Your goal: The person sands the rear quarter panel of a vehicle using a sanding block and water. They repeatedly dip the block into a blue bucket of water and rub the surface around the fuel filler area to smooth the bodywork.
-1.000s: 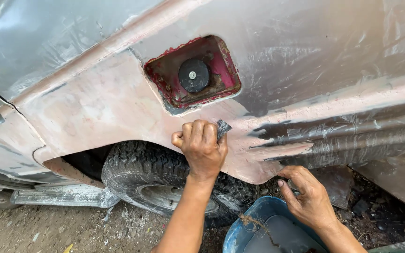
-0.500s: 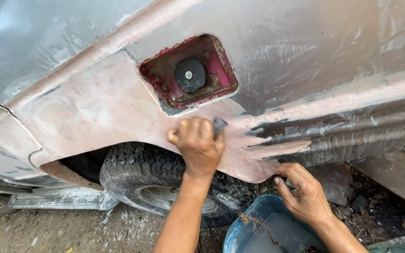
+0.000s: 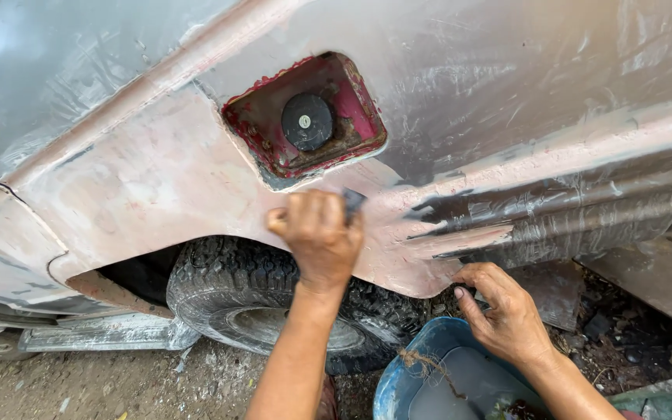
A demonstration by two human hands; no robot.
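**Clerk:** Against the car's rear quarter panel (image 3: 157,179), item one: left hand (image 3: 319,233), fingers curled tight over a small dark sanding pad (image 3: 352,202), pressing it flat to the pinkish filler just below the open fuel filler recess (image 3: 305,117). Only a corner of the pad shows past the knuckles.

**Checker:** Item two?

**Clerk:** Right hand (image 3: 507,315), fingers bent and resting on the lower lip of the panel, above a blue bucket (image 3: 398,373) of grey water. Whether it pinches anything I cannot tell (the fingertips fold under the edge).

**Checker:** Risks to log?

**Clerk:** By my judgement: the wet pad may slip out of the grip, since so little of it is held; it sits close to the recess, so a long stroke could catch the jagged red rim or the black fuel cap (image 3: 307,121); hard pressure in one spot might cut through the filler to bare metal. The bucket stands near the right forearm and could tip.

**Checker:** Surface and surroundings?

**Clerk:** Panel dull grey, scuffed, wet-streaked toward the right, with pink filler across the arch. Knobbly tyre (image 3: 227,288) beneath; a pale sill (image 3: 95,334); bare dirt ground (image 3: 118,385) with scattered debris, outdoors in daylight.
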